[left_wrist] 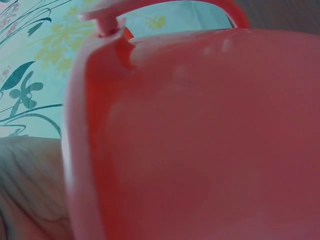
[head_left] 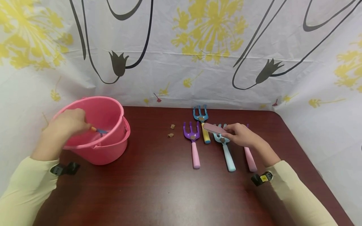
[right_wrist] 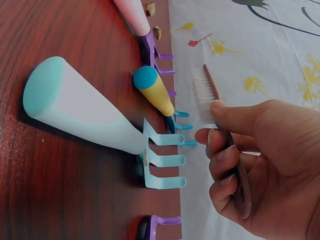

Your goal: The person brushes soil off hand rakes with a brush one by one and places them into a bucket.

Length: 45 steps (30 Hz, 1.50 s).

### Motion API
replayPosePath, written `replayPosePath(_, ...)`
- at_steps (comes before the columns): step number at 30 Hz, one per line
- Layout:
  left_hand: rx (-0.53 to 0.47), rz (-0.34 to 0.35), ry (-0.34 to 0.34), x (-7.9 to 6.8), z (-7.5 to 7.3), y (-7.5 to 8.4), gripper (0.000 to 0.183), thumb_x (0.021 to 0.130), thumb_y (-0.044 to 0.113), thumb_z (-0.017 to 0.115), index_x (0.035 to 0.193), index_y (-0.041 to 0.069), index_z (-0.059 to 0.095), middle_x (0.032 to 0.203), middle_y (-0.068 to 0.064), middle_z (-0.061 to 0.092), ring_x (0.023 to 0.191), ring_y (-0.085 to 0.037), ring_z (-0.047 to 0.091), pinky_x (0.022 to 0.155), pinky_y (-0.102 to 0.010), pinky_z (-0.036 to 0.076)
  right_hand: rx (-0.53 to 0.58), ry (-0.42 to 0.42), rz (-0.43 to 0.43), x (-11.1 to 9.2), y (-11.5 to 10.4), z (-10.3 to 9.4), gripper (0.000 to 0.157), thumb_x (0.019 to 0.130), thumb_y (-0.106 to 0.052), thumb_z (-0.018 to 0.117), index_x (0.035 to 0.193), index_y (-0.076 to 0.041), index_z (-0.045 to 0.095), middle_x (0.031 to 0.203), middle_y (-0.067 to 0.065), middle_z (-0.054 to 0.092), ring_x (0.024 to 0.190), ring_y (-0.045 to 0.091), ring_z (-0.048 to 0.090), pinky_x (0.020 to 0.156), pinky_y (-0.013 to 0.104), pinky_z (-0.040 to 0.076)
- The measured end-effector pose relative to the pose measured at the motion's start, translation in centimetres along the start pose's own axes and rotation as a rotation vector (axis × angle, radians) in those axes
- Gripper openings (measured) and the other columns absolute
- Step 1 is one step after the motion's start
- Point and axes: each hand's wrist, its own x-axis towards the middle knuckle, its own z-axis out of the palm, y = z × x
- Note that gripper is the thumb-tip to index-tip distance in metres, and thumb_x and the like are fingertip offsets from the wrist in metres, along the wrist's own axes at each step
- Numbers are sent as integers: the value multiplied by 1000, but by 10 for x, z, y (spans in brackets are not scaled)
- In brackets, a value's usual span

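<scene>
My left hand (head_left: 68, 121) reaches over the rim into the upper pink bucket (head_left: 99, 108). Its fingers are at the orange end of a tool with a blue part (head_left: 101, 131), seen inside the bucket; most of that tool is hidden. In my right hand (head_left: 240, 134) is a mauve brush (head_left: 213, 128) with white bristles, the fingers curled round its handle. The brush is held above a light blue garden fork (head_left: 228, 157). Brown bits sit on the fork heads. To the left lie a purple fork with pink handle (head_left: 195, 155) and a blue fork with yellow handle (head_left: 205, 135).
Another pink-handled tool (head_left: 250, 159) lies right of the light blue fork, partly behind my right hand. Two small brown pieces (head_left: 170, 135) rest on the dark wooden table (head_left: 158, 182). A second pink bucket (head_left: 108, 153) nests under the first. Patterned white cloth (head_left: 158, 69) hangs behind.
</scene>
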Motion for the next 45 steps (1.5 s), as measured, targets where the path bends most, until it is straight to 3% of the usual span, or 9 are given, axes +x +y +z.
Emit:
replayPosePath(7,-6,17,115,-4,-5,7,34,94,23,66,97,-6,49,82,-17,57,77,-38,56,67,-53,48,1,0,16,-1,0,0,9,100,-12,66,98,-4,68,71,-3,53,59,14,45,55,30,39)
replayPosePath(13,-6,84,226,-2,-2,21,29,95,26,65,95,-1,52,81,-12,58,75,-35,56,65,-53,47,7,1,15,-2,0,-1,10,100,-12,66,99,-3,68,71,-3,53,59,14,45,54,30,39)
replayPosePath(19,-59,136,344,4,0,35,28,95,24,62,105,-2,58,92,-18,63,82,-39,59,68,-55,48,16,4,6,-2,-1,-1,12,101,-13,65,99,-2,68,72,-3,54,59,13,46,55,30,39)
replayPosePath(28,-144,217,459,2,5,72,21,96,20,59,108,3,60,99,-17,67,89,-37,63,72,-56,48,17,6,16,-4,1,-2,12,101,-14,65,101,-3,69,74,0,58,61,13,48,55,30,40)
replayPosePath(37,-171,406,672,-5,29,113,16,94,13,63,106,3,62,99,-12,68,81,-28,64,65,-50,53,32,1,25,-5,2,-1,16,102,-16,64,105,-2,69,77,5,60,63,15,49,57,32,41)
replayPosePath(41,-187,463,651,-2,45,131,14,94,15,64,104,6,64,94,-7,68,80,-23,65,64,-46,54,28,8,23,-5,2,-1,16,102,-16,64,105,-2,69,79,6,62,64,15,51,58,32,42)
replayPosePath(45,-220,465,508,6,64,148,14,95,22,67,103,11,64,87,0,68,75,-19,64,64,-40,54,27,15,18,-5,1,0,14,102,-17,65,101,-3,68,76,2,58,63,15,50,58,32,41)
